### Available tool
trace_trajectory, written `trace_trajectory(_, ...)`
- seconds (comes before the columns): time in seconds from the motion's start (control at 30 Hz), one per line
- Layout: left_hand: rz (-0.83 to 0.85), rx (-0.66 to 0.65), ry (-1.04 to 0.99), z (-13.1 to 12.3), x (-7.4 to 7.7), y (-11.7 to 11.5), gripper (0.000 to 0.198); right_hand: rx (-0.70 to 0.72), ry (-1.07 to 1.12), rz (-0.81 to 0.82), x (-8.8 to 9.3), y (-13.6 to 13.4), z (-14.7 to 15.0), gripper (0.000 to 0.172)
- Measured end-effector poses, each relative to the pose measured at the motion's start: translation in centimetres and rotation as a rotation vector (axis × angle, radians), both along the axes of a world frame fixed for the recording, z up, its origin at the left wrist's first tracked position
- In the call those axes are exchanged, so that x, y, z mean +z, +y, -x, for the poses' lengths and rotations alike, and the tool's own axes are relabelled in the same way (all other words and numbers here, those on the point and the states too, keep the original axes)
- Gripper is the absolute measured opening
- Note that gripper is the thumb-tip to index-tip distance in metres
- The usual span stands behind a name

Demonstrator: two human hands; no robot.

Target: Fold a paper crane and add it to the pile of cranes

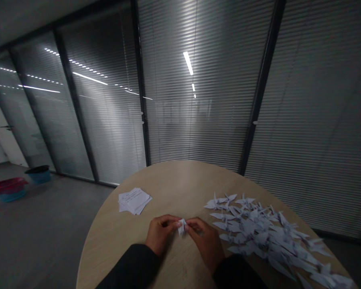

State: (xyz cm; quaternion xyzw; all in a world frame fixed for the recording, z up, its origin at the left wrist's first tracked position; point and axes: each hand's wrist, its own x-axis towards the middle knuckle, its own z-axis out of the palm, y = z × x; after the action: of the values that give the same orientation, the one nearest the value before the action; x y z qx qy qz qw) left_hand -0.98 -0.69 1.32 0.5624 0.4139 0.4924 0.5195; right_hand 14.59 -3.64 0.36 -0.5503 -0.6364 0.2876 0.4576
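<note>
Between my two hands, just above the table, is a small folded piece of white paper (182, 228), pointed at its lower end. My left hand (162, 233) pinches its left side between thumb and fingers. From the right, my right hand (205, 239) pinches the other side the same way. Many white folded paper cranes (255, 228) lie spread in a heap to the right of my right hand. Beyond my left hand rests a loose stack of square paper sheets (134, 200), the top one with printed lines.
The round wooden table (183, 172) has its curved far edge near a glass partition (198, 120) with blinds. On the floor at the left stand a blue bin with a red liner (8, 188) and a blue bin with a black liner (38, 174).
</note>
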Motion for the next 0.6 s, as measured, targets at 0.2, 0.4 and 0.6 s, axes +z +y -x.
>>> trace_trajectory(0.2, -0.008, -0.035, 0.013, -0.18, -0.08, -0.21, 0.04, 0.012, 0.004, -0.019, -0.51, 0.33, 0.09, 0.015)
trace_trajectory(0.4, -0.076, -0.065, 0.108, -0.16, -0.33, -0.29, 0.038, 0.086, 0.114, 0.041, -0.69, 0.46, 0.03, 0.016)
trace_trajectory(0.6, 0.037, -0.148, -0.011, -0.32, -0.64, -0.11, 0.045, 0.071, 0.202, 0.032, -0.74, 0.58, -0.15, 0.016)
